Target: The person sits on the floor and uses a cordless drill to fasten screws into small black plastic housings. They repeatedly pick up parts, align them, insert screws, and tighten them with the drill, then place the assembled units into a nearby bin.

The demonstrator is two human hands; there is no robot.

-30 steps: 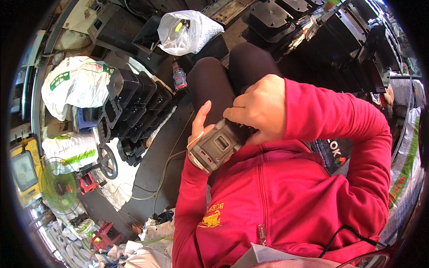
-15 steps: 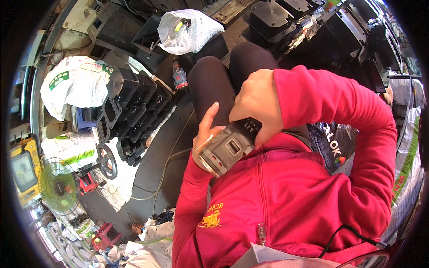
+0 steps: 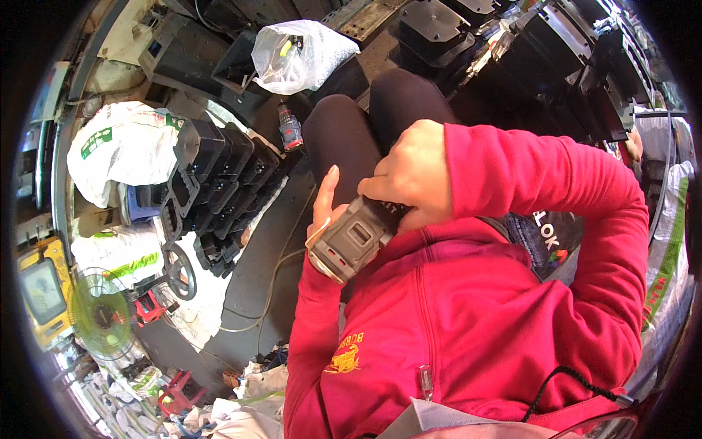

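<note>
While the right hand [image 3: 415, 172] holds its grip narrow, thumb and fingers pinched around a black strap-like piece [image 3: 391, 210], a boxy grey device [image 3: 349, 241] sits directly against that piece on the side toward the left hand [image 3: 322, 208]. From the right-hand grip, the device lies just beside it, to the left and nearer the body. Its long axis slants from lower left to upper right, so its upper-right end faces the pinching fingers. The left hand is the nearer of the two: the device lies over its palm and wrist, with a thin pale band [image 3: 319, 234] crossing at the device's edge. One left finger points upward, clear of the grey casing; the rest are largely covered, so whether that grip is wide or narrow cannot be told.

Both hands are in front of the person's red zip jacket [image 3: 468, 307], close to the dark-clad thighs [image 3: 340, 132]. Beyond the left knee lies a red-and-grey cordless drill [image 3: 290, 130], near a translucent plastic bag [image 3: 303, 58]. Farther left, black plastic housings [image 3: 227, 157] stand in stacks beside a white sack [image 3: 121, 150], and a green-bladed fan [image 3: 102, 311] stands nearer the picture's left rim. More black housings [image 3: 431, 25] fill the upper right.
</note>
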